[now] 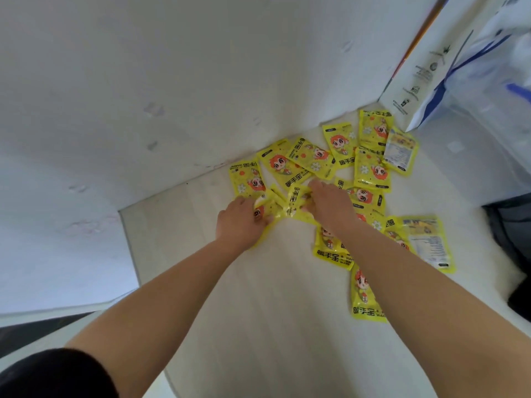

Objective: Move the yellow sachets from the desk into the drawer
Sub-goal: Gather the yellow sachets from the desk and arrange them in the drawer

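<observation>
Beyond both grips, a white wall (143,81), scuffed in spots, meeting the far edge of the counter (273,326). Under the grips and back towards the body, pale wood-grain counter. Far to the right of the right grip, a white paper bag (416,81) with small black print, standing against the wall, with a see-through plastic bag (488,76) just beside it.

Around the grips and mostly to the right of them, yellow sachets (370,170) strewn flat on the counter, many overlapping. Most face up, showing a red-haired cartoon figure. Two face down, showing a pale printed back: one beyond the right grip near the paper bag (400,152), one to the right of the right forearm (431,242). More partly hidden under that forearm.

Near the body, on the left arm, a black sleeve (43,374).

Left grip (238,222): fingers curled round one end of a crumpled bunch of sachets (290,205). Right grip (330,202): palm down, fingertips pinching the other end of the same bunch. Between the two grips, that bunch slightly raised and creased, touching the flat sachets beyond it.
</observation>
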